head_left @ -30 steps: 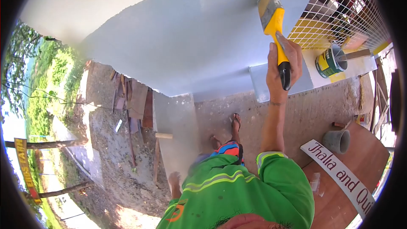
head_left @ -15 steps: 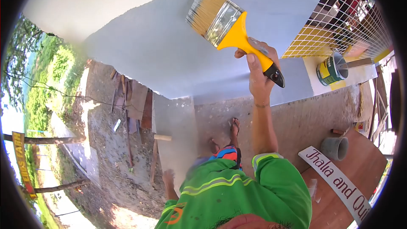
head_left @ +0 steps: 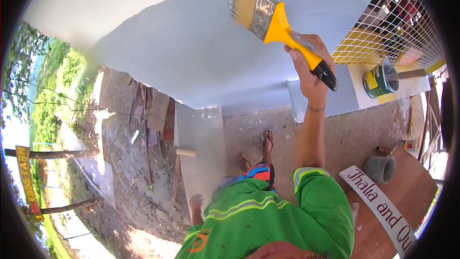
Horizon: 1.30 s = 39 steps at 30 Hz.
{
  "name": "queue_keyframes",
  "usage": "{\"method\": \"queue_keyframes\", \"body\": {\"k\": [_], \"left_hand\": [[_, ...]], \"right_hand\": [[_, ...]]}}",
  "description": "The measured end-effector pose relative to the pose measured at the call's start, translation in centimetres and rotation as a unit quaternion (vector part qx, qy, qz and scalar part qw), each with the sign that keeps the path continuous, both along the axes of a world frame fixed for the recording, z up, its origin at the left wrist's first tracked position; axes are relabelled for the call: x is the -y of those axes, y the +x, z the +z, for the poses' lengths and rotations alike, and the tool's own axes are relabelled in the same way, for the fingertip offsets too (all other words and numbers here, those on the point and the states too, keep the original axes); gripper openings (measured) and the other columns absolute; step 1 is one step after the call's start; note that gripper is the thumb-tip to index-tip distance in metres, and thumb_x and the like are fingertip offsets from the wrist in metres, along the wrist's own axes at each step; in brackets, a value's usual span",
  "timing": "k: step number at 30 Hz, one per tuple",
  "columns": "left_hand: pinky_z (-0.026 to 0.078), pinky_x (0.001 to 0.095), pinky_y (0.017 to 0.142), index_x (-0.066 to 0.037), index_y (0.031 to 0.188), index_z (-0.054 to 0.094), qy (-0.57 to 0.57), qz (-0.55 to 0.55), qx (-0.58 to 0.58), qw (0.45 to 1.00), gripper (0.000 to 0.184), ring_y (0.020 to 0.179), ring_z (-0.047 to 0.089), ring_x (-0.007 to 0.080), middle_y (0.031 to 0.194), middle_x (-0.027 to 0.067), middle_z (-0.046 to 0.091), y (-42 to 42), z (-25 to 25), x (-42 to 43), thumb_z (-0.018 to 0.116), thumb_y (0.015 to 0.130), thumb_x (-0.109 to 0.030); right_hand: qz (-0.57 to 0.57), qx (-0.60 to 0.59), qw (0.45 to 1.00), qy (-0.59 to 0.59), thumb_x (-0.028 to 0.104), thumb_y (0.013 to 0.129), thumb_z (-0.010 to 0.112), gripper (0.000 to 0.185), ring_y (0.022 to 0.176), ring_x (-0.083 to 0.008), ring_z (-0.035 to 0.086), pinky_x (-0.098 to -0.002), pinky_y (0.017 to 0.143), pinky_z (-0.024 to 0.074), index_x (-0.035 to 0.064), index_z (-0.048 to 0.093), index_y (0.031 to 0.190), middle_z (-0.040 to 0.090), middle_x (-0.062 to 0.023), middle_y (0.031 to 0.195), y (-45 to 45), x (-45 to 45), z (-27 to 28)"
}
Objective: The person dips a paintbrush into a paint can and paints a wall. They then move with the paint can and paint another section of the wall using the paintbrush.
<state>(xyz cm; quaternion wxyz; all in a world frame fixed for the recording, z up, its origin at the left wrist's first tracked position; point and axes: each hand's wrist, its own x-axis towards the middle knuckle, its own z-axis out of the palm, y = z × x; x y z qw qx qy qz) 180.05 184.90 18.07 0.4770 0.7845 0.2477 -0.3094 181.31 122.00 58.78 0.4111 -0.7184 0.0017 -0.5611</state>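
A wide paintbrush (head_left: 276, 26) with a yellow and black handle is held in my right hand (head_left: 311, 62), its bristles pointing up and left. The bristles lie over the upper part of a large grey-blue painted surface (head_left: 191, 43), whose outer border is white. Low at my left side hangs my left hand (head_left: 196, 202), blurred, with its fingers hard to make out. Right of the brush, a green and yellow paint can (head_left: 377, 80) with a flat stick (head_left: 411, 74) across its opening stands on a partly painted ledge.
White wire mesh (head_left: 371, 41) rises at the upper right. A grey bucket (head_left: 380, 169) and a lettered white sign (head_left: 378, 206) rest on a brown board (head_left: 407, 182) at the lower right. Boards lie on the ground at left, near a narrow pale panel (head_left: 199, 139).
The brush first swung left across the grey-blue surface and turned from upright to slanted. Since then it has shifted a little to the right with my right hand.
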Motion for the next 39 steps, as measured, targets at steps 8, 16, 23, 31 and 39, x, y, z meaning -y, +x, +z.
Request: {"method": "queue_keyframes", "body": {"k": [8, 16, 23, 31, 39], "left_hand": [[0.047, 0.03, 0.055, -0.006, 0.1, 0.058, -0.015, -0.021, 0.004, 1.0, 0.027, 0.074, 0.064, 0.0208, 0.089, 0.0076, 0.066, 0.3, -0.7, 0.1, 0.054, 0.089, -0.03], [0.047, 0.0309, 0.056, -0.005, 0.101, 0.059, -0.001, -0.031, 0.001, 1.0, 0.031, 0.074, 0.064, 0.022, 0.091, 0.0081, 0.066, 0.3, -0.7, 0.2, 0.051, 0.089, -0.032], [0.049, 0.031, 0.058, -0.002, 0.105, 0.058, 0.01, -0.035, -0.008, 0.999, 0.034, 0.074, 0.064, 0.0211, 0.096, 0.0111, 0.066, 0.4, -0.6, 0.2, 0.048, 0.09, -0.03], [0.05, 0.0306, 0.057, 0.0, 0.106, 0.059, 0.013, -0.053, -0.004, 0.998, 0.037, 0.073, 0.065, 0.0198, 0.097, 0.0121, 0.067, 0.9, -0.5, 0.6, 0.045, 0.09, -0.03], [0.047, 0.03, 0.056, -0.005, 0.099, 0.06, -0.006, -0.027, -0.013, 1.0, 0.027, 0.072, 0.064, 0.0216, 0.09, 0.0086, 0.066, 1.1, -0.8, 0.6, 0.053, 0.087, -0.029]], "right_hand": [[-0.023, 0.025, 0.999, 0.019, -0.005, 0.077, 0.068, 0.026, 0.076, -0.0131, 0.058, -0.0228, 0.064, 0.046, 0.002, 0.063, 0.102, 0.065, -0.0136, 0.098, 0.1, 0.1, 0.3], [-0.038, 0.021, 0.999, 0.01, -0.006, 0.077, 0.068, 0.027, 0.08, -0.0152, 0.059, -0.0246, 0.067, 0.0477, 0.0024, 0.062, 0.102, 0.066, -0.0144, 0.099, -0.1, 0.2, 0.3], [-0.053, 0.03, 0.998, 0.003, -0.006, 0.077, 0.068, 0.026, 0.083, -0.0166, 0.06, -0.0252, 0.069, 0.0487, 0.0025, 0.061, 0.1, 0.066, -0.0146, 0.101, -0.2, 0.4, 0.0], [-0.057, 0.03, 0.998, 0.018, -0.005, 0.079, 0.067, 0.025, 0.081, -0.0141, 0.059, -0.023, 0.067, 0.0476, 0.0016, 0.061, 0.102, 0.065, -0.0135, 0.1, -0.8, 0.7, -0.1], [-0.086, 0.043, 0.995, 0.036, -0.004, 0.08, 0.066, 0.024, 0.085, -0.0156, 0.061, -0.0244, 0.072, 0.0493, 0.0006, 0.061, 0.103, 0.065, -0.0142, 0.101, -1.8, 1.3, -0.4]]}}
